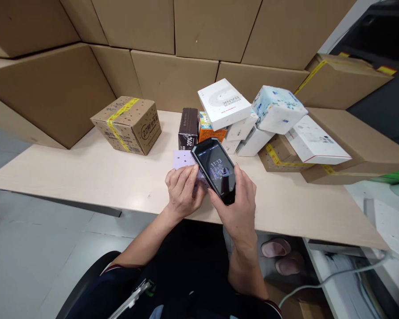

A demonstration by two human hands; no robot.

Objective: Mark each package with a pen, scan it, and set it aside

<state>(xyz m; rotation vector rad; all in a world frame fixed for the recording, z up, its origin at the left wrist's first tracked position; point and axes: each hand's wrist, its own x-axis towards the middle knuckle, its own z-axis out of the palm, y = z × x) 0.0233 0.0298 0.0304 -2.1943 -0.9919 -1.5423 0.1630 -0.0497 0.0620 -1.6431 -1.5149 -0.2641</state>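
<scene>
My right hand [236, 208] grips a smartphone [217, 170] by its lower end and right edge. The phone is black with a grey rim, tilted, and its lit screen reads 11:13. Close against its left side is my left hand [184, 188], fingers curled and pressed together; what they pinch is hidden. Below the phone and partly covered by both hands is a light purple box [182, 158] with small dark marks. Just behind stand a dark box [188, 126] printed "20%" and an orange box [208, 128].
A taped cardboard carton [129, 126] sits left on the table [86, 168]. To the right are piled a white power bank box [224, 104], a floral tissue pack [279, 108] and a flat white box [315, 139]. Large cartons [173, 79] wall the back. Pink slippers [275, 247] lie below.
</scene>
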